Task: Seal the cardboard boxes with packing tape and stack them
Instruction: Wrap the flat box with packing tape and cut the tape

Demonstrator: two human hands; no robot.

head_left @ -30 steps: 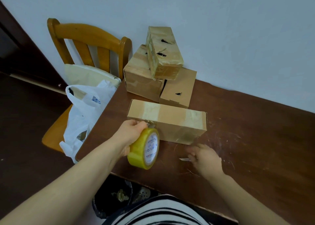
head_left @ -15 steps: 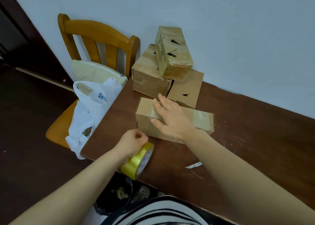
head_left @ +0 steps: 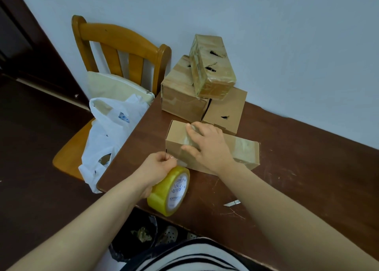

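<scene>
Now, your right hand (head_left: 207,145) lies palm-down on top of the long cardboard box (head_left: 245,150), wrist over its near edge. The fingers (head_left: 192,127) are straight and a little spread, pressing on the clear tape at the box's left half, with the thumb down on the front face. Your left hand (head_left: 158,167) reaches in from the lower left and is curled round the yellow tape roll (head_left: 170,192). Its fingertips pinch at the strand just beside the box's near-left bottom corner.

The box sits flat on the brown table (head_left: 307,168) near the table's left edge. Its long axis runs left to right, with the right end angled slightly toward you. The roll stands on edge against the table just in front of the box, its printed core face turned to your right.

Behind it, against the wall, stand three taped boxes (head_left: 212,65). The top one is tilted across the lower two, its long axis running from the wall toward you. A small blade (head_left: 231,203) lies on the table to the right of the roll.
</scene>
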